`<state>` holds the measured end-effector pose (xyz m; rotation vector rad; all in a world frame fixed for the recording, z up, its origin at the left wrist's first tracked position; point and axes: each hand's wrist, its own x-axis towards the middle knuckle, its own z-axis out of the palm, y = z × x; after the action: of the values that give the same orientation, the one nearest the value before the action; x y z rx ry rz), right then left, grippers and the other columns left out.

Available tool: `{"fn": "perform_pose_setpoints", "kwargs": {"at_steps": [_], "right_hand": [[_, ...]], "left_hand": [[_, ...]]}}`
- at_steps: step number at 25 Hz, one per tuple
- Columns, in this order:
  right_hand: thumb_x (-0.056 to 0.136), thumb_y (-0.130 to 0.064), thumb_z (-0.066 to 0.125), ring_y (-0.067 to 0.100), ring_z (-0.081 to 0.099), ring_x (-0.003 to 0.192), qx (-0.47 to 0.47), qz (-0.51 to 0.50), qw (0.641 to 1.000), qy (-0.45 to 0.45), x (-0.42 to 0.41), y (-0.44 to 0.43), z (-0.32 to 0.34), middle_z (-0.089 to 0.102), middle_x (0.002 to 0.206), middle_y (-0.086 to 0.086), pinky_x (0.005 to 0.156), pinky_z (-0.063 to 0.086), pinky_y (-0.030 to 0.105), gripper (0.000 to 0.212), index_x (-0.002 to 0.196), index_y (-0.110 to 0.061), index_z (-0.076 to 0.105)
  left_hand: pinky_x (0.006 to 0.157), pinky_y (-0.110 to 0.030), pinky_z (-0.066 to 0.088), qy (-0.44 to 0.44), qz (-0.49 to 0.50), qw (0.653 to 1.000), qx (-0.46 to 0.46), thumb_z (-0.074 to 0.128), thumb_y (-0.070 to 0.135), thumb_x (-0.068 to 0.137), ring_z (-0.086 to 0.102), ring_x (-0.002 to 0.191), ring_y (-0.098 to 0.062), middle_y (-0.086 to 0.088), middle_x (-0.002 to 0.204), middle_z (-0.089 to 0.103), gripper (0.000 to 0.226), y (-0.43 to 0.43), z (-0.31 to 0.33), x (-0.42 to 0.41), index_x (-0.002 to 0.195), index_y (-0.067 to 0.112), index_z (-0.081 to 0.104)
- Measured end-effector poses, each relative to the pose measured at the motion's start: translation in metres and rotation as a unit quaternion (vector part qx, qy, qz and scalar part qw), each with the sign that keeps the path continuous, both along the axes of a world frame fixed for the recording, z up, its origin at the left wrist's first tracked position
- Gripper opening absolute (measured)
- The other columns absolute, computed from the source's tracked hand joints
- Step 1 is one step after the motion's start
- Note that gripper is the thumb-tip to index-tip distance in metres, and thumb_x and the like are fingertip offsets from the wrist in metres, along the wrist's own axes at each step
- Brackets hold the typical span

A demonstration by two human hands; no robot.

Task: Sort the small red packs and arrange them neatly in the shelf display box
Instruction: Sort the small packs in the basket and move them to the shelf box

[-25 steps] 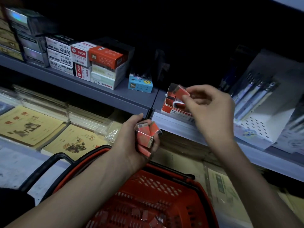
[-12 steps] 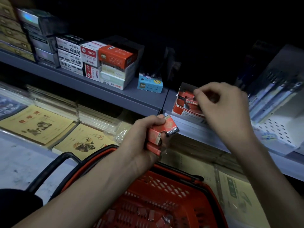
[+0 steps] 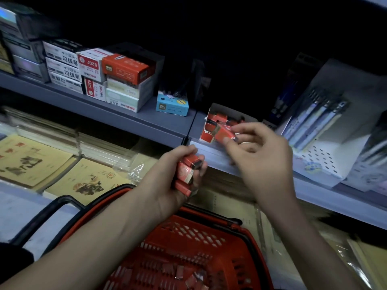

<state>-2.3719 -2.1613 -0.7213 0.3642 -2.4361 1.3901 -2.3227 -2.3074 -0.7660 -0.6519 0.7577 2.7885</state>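
Observation:
My left hand (image 3: 180, 170) grips a stack of small red packs (image 3: 187, 172) just below the grey shelf's front edge. Pinched between the thumb and fingers of my right hand (image 3: 257, 151) is one small red pack (image 3: 225, 133), held in front of the open display box (image 3: 213, 122). That box stands on the shelf and holds several red packs in disorder. Below my arms, a red shopping basket (image 3: 240, 266) contains several more loose red packs (image 3: 178, 273).
Stacked stationery boxes (image 3: 117, 80) and a small blue box (image 3: 171, 105) stand on the grey shelf (image 3: 146, 124) to the left. Pen display racks (image 3: 326, 130) stand to the right. Yellow notebooks (image 3: 33, 162) lie on the lower level at left.
My right hand came back out of the display box and now pinches a red pack in front of it. My left hand keeps its stack, a little lower.

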Motion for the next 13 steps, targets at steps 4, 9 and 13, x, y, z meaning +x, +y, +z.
{"fn": "perform_pose_setpoints", "kwargs": {"at_steps": [4,9,13], "right_hand": [[0.083,-0.014,0.073,0.002,0.065,0.068,0.076,-0.036,0.995,0.05,-0.03,0.006,0.013,0.068,0.073,-0.013,0.066,0.054,0.013,0.018,0.097,-0.026,0.074],[0.087,-0.014,0.074,0.005,0.068,0.078,0.155,-0.021,0.976,0.149,-0.055,-0.017,0.023,0.073,0.087,-0.009,0.08,0.058,0.025,0.021,0.107,-0.021,0.076],[0.09,-0.015,0.072,0.012,0.071,0.094,0.266,0.049,0.956,0.114,-0.062,-0.028,0.012,0.078,0.099,-0.008,0.088,0.058,0.035,0.017,0.101,-0.026,0.08]], "left_hand": [[0.064,-0.018,0.053,0.0,-0.003,1.0,0.026,0.058,0.015,0.09,0.065,0.077,-0.024,-0.015,0.1,0.062,0.016,-0.004,0.0,0.001,0.103,0.007,0.058],[0.108,-0.019,0.043,0.023,-0.008,0.998,0.057,0.054,0.009,0.092,0.068,0.08,-0.024,-0.018,0.101,0.066,0.036,-0.009,0.003,0.0,0.125,0.0,0.063],[0.041,-0.011,0.044,0.056,-0.024,0.998,0.004,0.057,0.015,0.1,0.07,0.063,-0.017,-0.018,0.098,0.071,0.032,-0.008,0.012,0.003,0.125,-0.004,0.061]]}}
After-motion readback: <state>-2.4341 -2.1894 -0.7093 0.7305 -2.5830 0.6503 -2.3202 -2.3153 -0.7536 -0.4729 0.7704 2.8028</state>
